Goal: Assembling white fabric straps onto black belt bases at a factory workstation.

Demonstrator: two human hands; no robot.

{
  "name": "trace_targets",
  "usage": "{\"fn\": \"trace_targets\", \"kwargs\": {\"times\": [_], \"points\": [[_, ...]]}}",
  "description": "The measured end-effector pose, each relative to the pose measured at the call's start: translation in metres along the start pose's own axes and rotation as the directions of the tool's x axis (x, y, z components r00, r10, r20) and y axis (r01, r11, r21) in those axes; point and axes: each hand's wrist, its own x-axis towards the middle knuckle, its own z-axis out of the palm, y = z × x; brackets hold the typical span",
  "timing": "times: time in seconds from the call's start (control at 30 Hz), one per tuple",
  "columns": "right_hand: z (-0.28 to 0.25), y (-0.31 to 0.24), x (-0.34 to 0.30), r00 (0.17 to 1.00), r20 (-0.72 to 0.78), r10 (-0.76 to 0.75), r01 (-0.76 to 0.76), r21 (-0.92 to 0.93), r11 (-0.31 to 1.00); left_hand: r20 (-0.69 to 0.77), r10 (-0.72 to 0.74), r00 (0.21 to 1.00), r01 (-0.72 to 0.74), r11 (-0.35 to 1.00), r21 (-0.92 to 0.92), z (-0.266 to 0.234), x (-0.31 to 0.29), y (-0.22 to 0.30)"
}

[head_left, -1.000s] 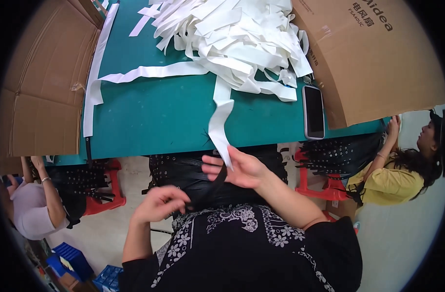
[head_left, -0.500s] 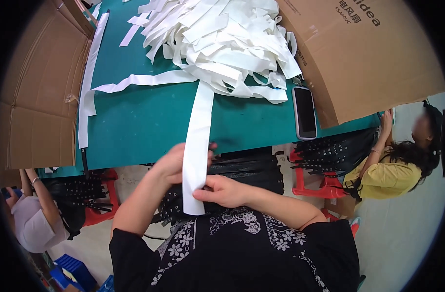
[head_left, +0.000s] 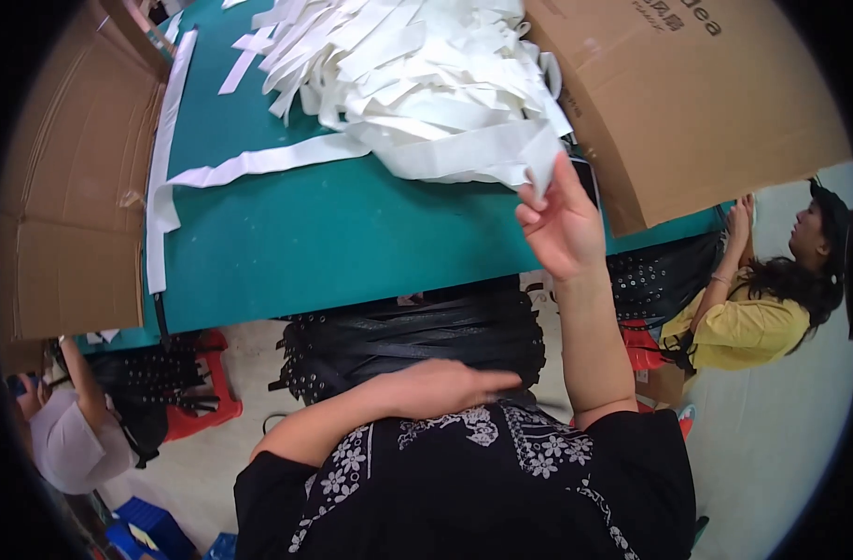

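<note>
Beside the white pile point(head_left: 417, 70), a strip point(head_left: 541, 157) was pinched endwise by the right hand point(head_left: 571, 224), seemingly for control; the left hand's point(head_left: 440, 387) blurred state couldn't be told.

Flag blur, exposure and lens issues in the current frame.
Head view: left hand motion-blurred, including its fingers; head view: right hand clearer, its white strip slightly soft; head view: white strip pile very bright, fine detail faint; head view: green table front edge bows, black vignetting fills the corners.
</note>
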Motion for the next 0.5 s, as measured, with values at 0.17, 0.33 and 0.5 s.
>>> {"fn": "trace_targets", "kwargs": {"times": [0.17,0.33,0.5], "points": [[-0.002,0.007,-0.004,0.997,0.005,0.083,-0.080,-0.240,0.967,-0.891,-0.269,0.366,-0.223,0.904,-0.365,-0.009,-0.020,-0.032],[0.010,0.034,-0.023,0.980,-0.029,0.195,-0.193,-0.347,0.918,-0.815,-0.483,0.321,-0.472,0.664,-0.580,-0.031,-0.029,-0.020],[0.008,0.059,-0.032,0.981,0.044,0.187,-0.140,-0.503,0.853,-0.670,-0.562,0.486,-0.455,0.492,-0.742,-0.036,-0.028,-0.012]]}}
